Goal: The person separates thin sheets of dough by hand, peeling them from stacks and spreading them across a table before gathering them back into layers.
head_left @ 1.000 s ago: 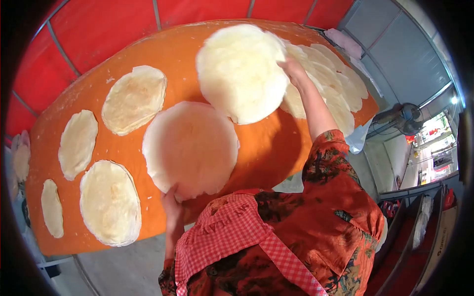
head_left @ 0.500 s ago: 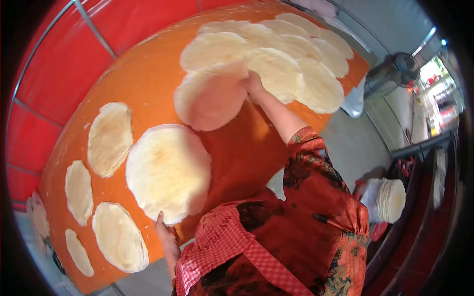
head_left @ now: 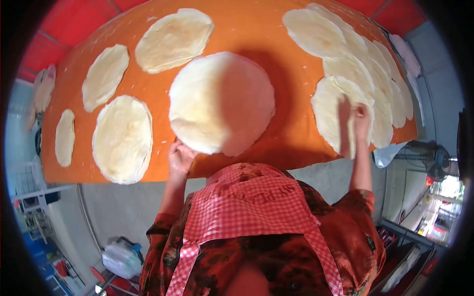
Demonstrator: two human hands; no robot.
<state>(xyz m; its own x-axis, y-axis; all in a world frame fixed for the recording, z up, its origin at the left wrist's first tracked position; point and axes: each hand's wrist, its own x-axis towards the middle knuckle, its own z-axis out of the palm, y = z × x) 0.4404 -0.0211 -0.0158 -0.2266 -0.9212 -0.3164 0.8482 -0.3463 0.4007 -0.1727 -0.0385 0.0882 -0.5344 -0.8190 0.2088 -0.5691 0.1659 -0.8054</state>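
Observation:
Near the table's front edge, my left hand (head_left: 181,157) has its fingers closed on the lower left rim of a large round flatbread (head_left: 200,106). That flatbread is pale with faint brown patches, and a shadow covers its right half. At the right, my right hand (head_left: 362,116) is closed at the right edge of another thin flatbread (head_left: 328,111), which appears slightly folded there. This one lies against a group of overlapping flatbreads (head_left: 316,32). My right fingertips are small and partly hidden in the view.
Several separate flatbreads (head_left: 123,138) lie on the left of the orange tabletop (head_left: 247,29). Red panels (head_left: 74,24) stand along the far side. A fan (head_left: 434,160) is at the right, and a bagged bundle (head_left: 122,259) is below left.
My view has turned to the right. My right hand has carried its flatbread away from the large one and onto the near side of the overlapping group. My left hand stays at the large flatbread's rim.

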